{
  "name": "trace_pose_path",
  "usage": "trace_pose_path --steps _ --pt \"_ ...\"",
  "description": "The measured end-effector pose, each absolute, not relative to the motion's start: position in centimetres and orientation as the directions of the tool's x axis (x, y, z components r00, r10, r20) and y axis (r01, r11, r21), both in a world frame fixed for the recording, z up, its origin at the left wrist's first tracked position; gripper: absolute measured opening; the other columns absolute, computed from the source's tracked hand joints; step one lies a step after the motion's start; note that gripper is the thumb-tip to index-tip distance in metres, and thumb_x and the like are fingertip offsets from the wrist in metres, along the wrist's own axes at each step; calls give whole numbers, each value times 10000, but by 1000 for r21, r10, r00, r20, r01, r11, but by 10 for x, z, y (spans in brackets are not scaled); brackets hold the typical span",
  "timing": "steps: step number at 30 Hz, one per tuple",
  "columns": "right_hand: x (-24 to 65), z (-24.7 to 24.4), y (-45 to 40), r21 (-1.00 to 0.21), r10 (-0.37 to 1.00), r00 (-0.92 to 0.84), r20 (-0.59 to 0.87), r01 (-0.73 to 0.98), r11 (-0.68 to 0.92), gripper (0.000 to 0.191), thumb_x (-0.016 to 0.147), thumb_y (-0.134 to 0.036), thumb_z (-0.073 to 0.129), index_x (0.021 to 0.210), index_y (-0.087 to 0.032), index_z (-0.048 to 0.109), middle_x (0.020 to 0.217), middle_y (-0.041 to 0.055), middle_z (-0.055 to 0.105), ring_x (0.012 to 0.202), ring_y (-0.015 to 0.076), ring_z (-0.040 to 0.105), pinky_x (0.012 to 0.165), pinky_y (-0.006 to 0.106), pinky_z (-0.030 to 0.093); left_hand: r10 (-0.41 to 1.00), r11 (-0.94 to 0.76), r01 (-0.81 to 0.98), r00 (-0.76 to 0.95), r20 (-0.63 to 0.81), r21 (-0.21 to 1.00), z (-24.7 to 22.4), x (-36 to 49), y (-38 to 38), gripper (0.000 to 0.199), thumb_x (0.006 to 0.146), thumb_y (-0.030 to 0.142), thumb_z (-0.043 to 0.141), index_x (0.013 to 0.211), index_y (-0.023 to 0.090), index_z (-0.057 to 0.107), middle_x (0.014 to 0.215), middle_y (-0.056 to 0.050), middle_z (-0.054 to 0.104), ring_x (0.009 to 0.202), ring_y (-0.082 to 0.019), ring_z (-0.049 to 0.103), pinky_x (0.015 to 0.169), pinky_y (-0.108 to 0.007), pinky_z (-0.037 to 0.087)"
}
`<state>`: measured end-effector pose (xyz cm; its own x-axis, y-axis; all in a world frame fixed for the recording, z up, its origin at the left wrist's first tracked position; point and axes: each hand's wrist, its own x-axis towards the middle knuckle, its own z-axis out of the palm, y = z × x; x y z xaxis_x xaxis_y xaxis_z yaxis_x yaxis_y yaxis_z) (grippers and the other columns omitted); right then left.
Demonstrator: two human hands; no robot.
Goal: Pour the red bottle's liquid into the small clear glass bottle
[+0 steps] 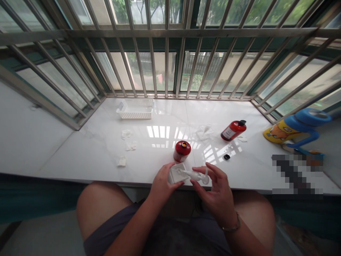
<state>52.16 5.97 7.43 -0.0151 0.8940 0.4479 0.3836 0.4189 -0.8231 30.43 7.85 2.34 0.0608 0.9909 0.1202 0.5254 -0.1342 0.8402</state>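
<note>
My left hand (162,181) grips a small clear square container (178,173) at the front edge of the white sill. In my right hand (217,186) is a white dropper-like piece (196,175), held between thumb and fingers, with its narrow end at the container's top. Just beyond my left hand stands an uncapped red bottle (182,152). Farther right is a second red bottle (233,130) with a black cap on it and a white label. A loose black cap (226,156) lies in front of that bottle.
A white perforated basket (135,113) sits at the back left. Crumpled tissues (126,134) lie on the left side and a clear plastic wrapper (205,132) near the middle. At the right is a blue and yellow bottle (289,128). Metal bars (166,64) stand behind the sill.
</note>
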Motion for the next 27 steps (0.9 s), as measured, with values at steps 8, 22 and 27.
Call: trace_pose_path --steps 8,22,27 --pt "523 75 64 -731 878 -104 468 513 450 665 959 -297 816 1539 -310 492 1226 72 788 1124 281 776 1031 507 634 993 -119 521 66 99 845 25 304 78 700 793 305 930 1413 268 607 1400 -91 717 1318 -319 693 1158 -512 552" --pt "523 75 60 -622 800 -151 581 551 556 741 930 -249 841 1561 -315 459 1129 52 814 1047 294 780 988 527 640 993 -119 528 62 102 841 23 304 78 706 774 252 925 1407 259 611 1398 -93 719 1314 -328 694 1151 -523 557" --pt "522 75 58 -621 791 -141 596 544 565 773 931 -233 835 1584 -321 431 1120 50 812 1044 300 779 979 531 646 994 -113 527 63 94 842 23 304 78 710 775 263 932 1409 254 612 1410 -98 714 1325 -331 688 1158 -526 551"
